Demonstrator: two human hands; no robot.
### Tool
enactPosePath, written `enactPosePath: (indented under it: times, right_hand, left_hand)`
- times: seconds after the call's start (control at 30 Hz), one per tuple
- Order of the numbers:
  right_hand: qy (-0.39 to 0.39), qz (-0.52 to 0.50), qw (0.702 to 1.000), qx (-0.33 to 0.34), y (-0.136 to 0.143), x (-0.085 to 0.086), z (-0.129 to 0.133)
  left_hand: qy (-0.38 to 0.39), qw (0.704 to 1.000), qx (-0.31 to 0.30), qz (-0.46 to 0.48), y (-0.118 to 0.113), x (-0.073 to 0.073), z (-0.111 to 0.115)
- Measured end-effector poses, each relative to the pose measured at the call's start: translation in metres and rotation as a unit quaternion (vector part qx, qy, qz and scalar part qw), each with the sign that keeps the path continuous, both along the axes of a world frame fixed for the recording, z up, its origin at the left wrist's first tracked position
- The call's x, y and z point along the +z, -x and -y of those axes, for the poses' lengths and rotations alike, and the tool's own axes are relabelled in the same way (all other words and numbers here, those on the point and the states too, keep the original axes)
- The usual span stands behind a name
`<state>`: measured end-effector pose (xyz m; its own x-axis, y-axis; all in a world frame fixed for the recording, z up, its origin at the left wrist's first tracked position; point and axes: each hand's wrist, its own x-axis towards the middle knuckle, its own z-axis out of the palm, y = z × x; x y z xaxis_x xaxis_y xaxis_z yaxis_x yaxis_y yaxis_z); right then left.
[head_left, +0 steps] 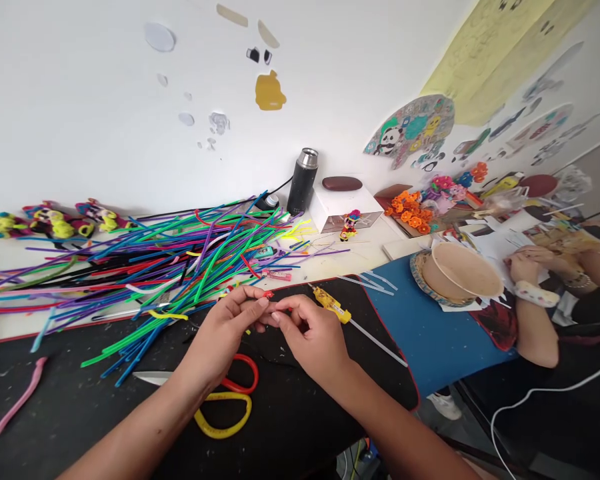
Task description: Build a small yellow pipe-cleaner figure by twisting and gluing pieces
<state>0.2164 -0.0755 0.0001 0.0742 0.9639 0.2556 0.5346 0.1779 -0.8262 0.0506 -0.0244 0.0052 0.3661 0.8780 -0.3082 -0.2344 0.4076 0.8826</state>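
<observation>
My left hand pinches a small red fuzzy piece, perhaps a bit of pipe cleaner, whose tip shows above the thumb. Close against it, my right hand has thumb and forefinger pressed together at the left fingertips; what they grip is hidden. Below my hands, on a black mat, lie scissors with one red and one yellow handle, partly covered by my left forearm. A yellow glue gun with a clear glue stick in its back end rests just right of my right hand.
A heap of coloured pipe cleaners spreads across the left and back. Behind stand a black thermos, a white box and a small figure. Loose glue sticks lie right, before a bowl and another person's arm.
</observation>
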Motion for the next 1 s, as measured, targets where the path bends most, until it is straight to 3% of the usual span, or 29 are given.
enactPosePath:
  times: [0.5,1.0]
  right_hand:
    - [-0.051,0.087,0.995,0.023,-0.001,-0.012,-0.005]
    - [0.016,-0.094,0.995,0.009,0.006,-0.013,-0.001]
  left_hand:
    - [-0.034,0.997,-0.036,-0.063,-0.003,-0.002,0.003]
    - [-0.036,0.995,-0.049,-0.085,-0.001,-0.001,0.003]
